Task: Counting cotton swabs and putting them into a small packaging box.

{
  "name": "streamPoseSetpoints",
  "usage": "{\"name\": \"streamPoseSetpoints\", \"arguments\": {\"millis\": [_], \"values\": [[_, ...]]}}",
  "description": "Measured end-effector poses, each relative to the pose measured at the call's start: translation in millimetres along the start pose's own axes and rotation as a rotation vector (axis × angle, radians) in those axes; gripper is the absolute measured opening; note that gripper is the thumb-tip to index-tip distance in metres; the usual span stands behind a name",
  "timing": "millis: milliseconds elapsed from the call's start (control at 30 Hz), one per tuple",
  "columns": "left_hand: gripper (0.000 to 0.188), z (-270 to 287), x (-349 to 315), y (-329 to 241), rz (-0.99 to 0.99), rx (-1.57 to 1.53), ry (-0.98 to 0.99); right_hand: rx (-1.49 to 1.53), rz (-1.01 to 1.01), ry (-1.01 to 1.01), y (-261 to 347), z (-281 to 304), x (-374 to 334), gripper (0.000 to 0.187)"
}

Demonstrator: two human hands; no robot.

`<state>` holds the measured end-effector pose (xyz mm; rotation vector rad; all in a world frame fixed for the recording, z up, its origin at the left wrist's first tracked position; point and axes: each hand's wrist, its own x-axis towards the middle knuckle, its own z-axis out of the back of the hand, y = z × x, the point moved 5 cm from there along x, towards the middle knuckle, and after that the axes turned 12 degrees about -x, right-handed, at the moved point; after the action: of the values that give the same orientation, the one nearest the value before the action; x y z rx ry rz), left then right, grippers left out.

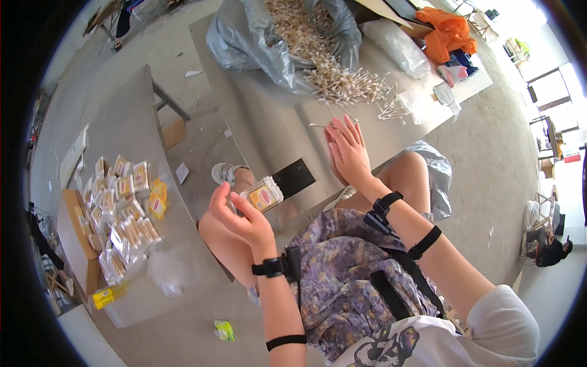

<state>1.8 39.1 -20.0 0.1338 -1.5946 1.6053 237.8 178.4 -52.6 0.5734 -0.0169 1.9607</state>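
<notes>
My left hand (243, 221) is curled around the lower end of a clear pack of cotton swabs (263, 194) with a yellow and red label. White swab tips show in a row at the pack's upper end, beside a flat black rectangular plate (295, 177) at the table's near edge. Stretched out over the metal table, my right hand (350, 150) has its fingers together and extended. A few loose swabs (330, 116) lie by its fingertips. Beyond them spreads a heap of loose cotton swabs (348, 82), spilling from a large grey plastic bag (244, 46).
Many filled swab packs (122, 205) are piled on a second table at left, next to an open cardboard box (78, 229). A clear plastic bag (397, 46) and an orange bag (449, 33) sit at the back right. Another person (550, 248) sits far right.
</notes>
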Motion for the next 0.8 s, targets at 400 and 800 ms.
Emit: {"name": "streamPoseSetpoints", "arguments": {"millis": [400,800], "values": [[0.048,-115.3,-48.7,-35.1,-0.001,-0.053,0.547,0.159,0.034,-0.047,-24.0,-3.1,28.2,0.028],[0.033,-125.3,-54.1,-31.7,-0.088,0.216,0.695,0.169,0.035,-0.120,-51.7,30.5,1.8,0.046]]}}
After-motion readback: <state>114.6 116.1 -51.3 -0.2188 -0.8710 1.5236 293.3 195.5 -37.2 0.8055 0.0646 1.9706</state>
